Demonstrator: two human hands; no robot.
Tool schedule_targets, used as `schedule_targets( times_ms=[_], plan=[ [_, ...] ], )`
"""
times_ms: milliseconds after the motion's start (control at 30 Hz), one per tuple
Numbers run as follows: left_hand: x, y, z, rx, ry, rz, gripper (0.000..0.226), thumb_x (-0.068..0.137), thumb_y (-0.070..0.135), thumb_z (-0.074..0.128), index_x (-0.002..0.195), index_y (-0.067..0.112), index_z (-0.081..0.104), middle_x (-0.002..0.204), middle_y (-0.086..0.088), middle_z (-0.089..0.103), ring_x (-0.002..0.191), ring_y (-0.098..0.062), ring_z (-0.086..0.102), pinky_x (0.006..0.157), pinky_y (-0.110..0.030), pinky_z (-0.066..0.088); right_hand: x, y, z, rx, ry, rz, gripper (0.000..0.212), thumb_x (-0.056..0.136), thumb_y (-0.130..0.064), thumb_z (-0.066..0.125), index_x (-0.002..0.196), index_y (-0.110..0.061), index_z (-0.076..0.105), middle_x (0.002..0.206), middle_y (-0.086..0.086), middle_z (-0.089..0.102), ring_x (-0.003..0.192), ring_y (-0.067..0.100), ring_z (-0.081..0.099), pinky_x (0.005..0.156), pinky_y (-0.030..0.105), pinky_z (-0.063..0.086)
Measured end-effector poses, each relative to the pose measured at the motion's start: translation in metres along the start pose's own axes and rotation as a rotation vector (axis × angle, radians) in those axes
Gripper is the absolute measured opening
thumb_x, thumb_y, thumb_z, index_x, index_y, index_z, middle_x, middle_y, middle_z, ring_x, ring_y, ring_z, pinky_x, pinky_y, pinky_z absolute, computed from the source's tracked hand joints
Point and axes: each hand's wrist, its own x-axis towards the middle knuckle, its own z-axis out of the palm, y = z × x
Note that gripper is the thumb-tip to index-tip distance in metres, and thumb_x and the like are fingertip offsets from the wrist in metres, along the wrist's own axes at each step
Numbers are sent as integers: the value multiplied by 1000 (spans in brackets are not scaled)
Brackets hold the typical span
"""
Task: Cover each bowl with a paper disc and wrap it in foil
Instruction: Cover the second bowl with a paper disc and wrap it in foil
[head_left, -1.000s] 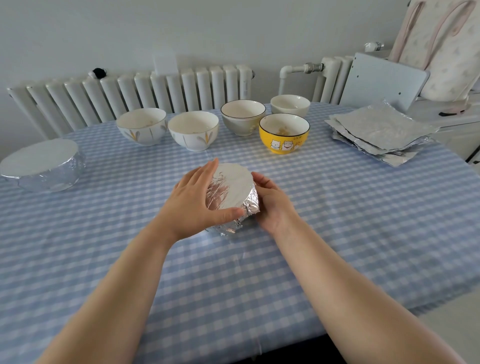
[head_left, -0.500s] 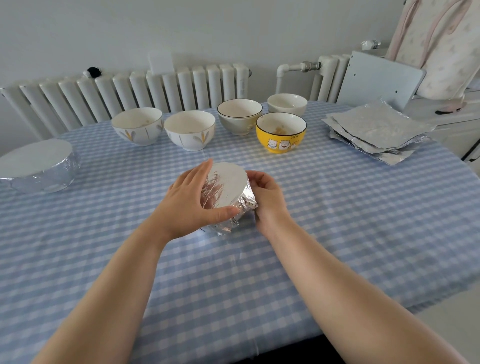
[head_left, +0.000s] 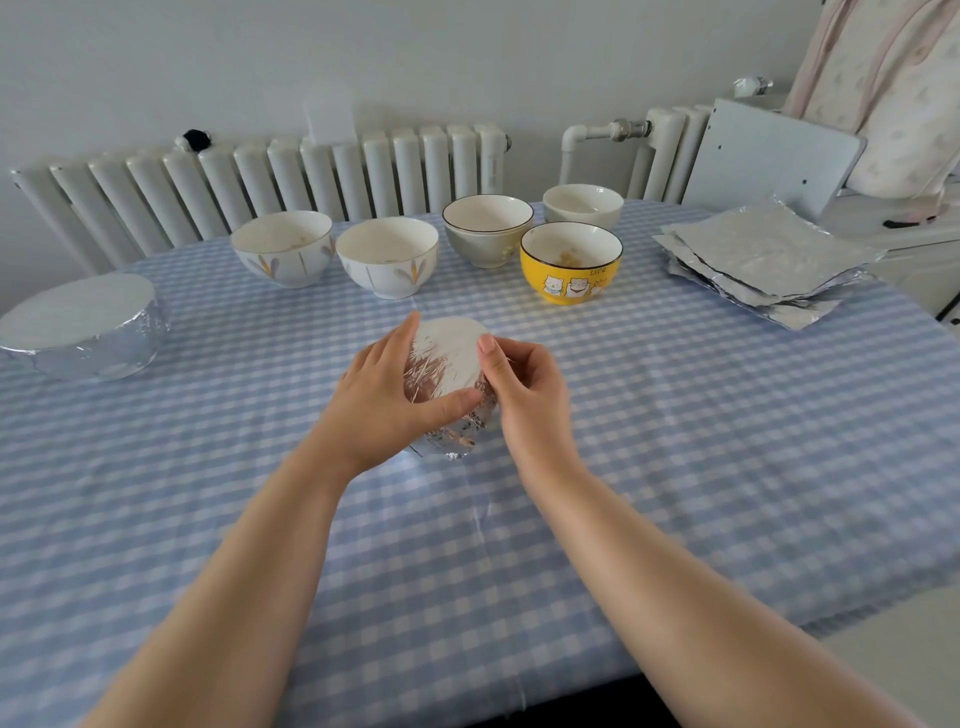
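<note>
head view: both hands, left hand (head_left: 382, 400) and right hand (head_left: 524, 389), curl their fingers around the foil-wrapped bowl (head_left: 449, 374).

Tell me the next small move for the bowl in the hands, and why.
Probably press the crinkled foil flat against the side of the wrapped bowl, then set it aside. Left hand and right hand both hold it, paper disc on top, and five uncovered bowls wait behind.
</note>
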Motion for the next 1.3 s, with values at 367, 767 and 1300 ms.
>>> schedule_targets(
  times_ms=[367,767,1300],
  plan=[
    [-2,-9,1,-150,36,-49,126,51,86,55,157,31,15,160,10,23,147,-11,16,120,-44,21,3,-1,16,119,68,46,22,95,-29,65,81,-12,62,73,-6,66,67,2,63,62,15,50],
    [-1,-9,5,-196,71,-61,127,52,85,57,157,28,14,159,8,26,147,-12,20,120,-46,24,7,2,23,223,104,150,16,94,-24,66,87,-10,63,84,3,69,77,13,66,77,34,57],
    [-3,2,6,-114,76,-71,128,48,86,52,157,30,13,159,7,25,148,-12,15,121,-45,19,15,13,21,473,119,193,19,99,3,47,95,-13,59,89,-1,73,92,22,67,95,47,53]
  ],
)
